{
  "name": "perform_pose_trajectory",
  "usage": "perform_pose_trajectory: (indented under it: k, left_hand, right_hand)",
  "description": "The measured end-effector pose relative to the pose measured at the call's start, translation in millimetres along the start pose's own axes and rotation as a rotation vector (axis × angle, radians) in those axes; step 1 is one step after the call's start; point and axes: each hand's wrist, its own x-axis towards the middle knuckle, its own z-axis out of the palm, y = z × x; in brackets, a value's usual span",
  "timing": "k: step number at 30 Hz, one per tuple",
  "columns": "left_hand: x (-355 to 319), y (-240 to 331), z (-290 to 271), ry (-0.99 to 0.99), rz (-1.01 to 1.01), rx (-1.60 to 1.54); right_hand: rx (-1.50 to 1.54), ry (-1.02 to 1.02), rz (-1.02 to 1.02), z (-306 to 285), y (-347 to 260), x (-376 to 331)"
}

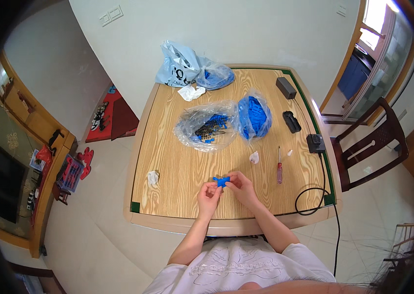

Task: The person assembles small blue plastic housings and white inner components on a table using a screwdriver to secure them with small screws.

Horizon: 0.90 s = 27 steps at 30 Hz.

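Observation:
Both my hands meet near the front edge of the table, around a small blue plastic piece [223,182]. My left hand [209,195] pinches its left side, and my right hand [241,185] grips its right side with thumb and fingers. What exactly the piece is cannot be made out. Beyond the hands lies an open clear plastic bag [187,128] with small blue pieces and dark, thin metal-looking parts in it. Beside it sits another clear bag packed with blue pieces [254,117].
A red-handled screwdriver [279,172] lies to the right, near a black holder [292,121], a dark adapter block [286,88] and a black device [316,143] with a looped cable [310,189]. Crumpled tissue [153,177] lies left. A light-blue bag [177,66] stands far left; a wooden chair [371,147] stands right.

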Motion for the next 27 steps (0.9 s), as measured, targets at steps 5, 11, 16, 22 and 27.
perform_pose_trajectory:
  k: [5,11,16,22,27]
  left_hand:
    - [0,8,1,0.033,0.062,0.124]
    - [2,17,3,0.037,0.131,0.192]
    - [-1,21,3,0.011,0.112,0.171]
    - [0,19,0,-0.006,0.068,0.075]
    - [2,24,2,-0.006,0.077,0.031]
  right_hand:
    - [0.006,-0.027,0.022,-1,-2,-1]
    - [0.116,-0.052,0.023,2,4,0]
    - [0.193,-0.08,0.062,3,-7,-3]
    - [0.202,-0.066,0.021,4,-3,-4]
    - [0.185,-0.056,0.018,3,-7,-5]
